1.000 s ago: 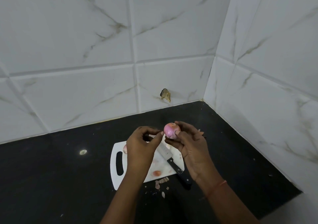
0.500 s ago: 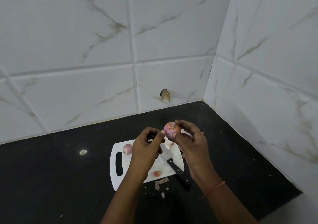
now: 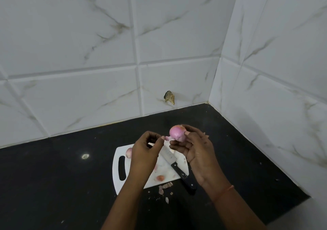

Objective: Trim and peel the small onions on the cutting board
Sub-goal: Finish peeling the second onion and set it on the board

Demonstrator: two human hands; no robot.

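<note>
Peeling is the step in hand, as judged from the scene. A pink onion point(image 3: 177, 133) is held up above the board point(image 3: 118, 153), pinched between the thumb and curled fingertips of the right hand point(image 3: 198, 150). A strip of skin point(image 3: 167, 138) hangs off the onion's left side, and it is pinched, or very nearly so, by the curled fingertips of the left hand point(image 3: 145, 152); the exact contact cannot be made out. The knife point(image 3: 175, 164) is lain across the board with its black handle over the near right edge, untouched by either hand. Another onion point(image 3: 128, 153) is seen at the board's far left, partly hidden behind the left hand, and a small reddish piece point(image 3: 160, 177) is lain near the front edge. Scraps of peel point(image 3: 164, 188) are scattered on the black bench point(image 3: 53, 176) just before the board. For the next move, a steady pull on the strip away from the onion would seem to be called for, with the onion turned in the right hand so that any remaining skin can be caught.
</note>
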